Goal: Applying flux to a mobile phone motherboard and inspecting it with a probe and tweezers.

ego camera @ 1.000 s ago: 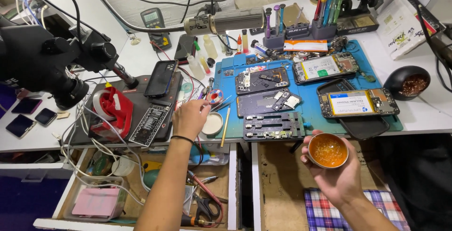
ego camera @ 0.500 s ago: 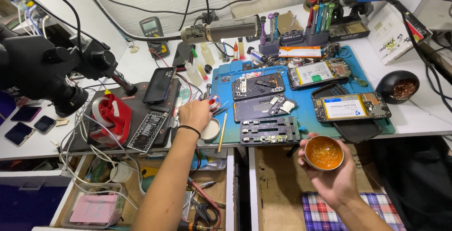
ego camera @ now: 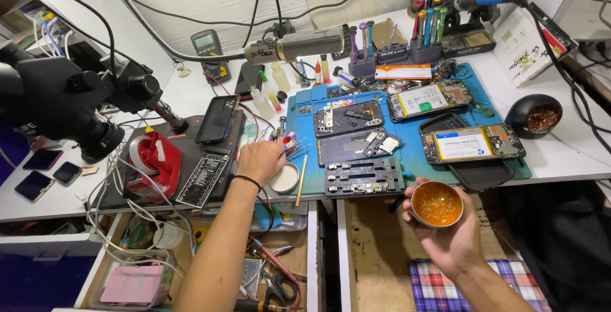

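the small round tin of orange-amber paste sits open in the right hand, held low in front of the desk edge, over the open wooden drawer and above a checked cloth; the fingers curl around the tin's wall from below, so the hand is closed on it; the left hand lies on the desk at the left edge of the blue work mat, fingers bent down near a small red-rimmed ring and a cluster of thin tools; whether those fingers pinch anything i cannot tell; a black band circles that wrist; just beside the hand sits a round white lid and a yellow-handled stick; on the mat lie several opened phones, a dark circuit-board holder and loose parts; a red tape dispenser stands on a dark pad to the left, under the black microscope; a black bowl of brownish bits rests on the white table at the far right, well apart from the tin; a rack of screwdrivers stands at the back of the mat.
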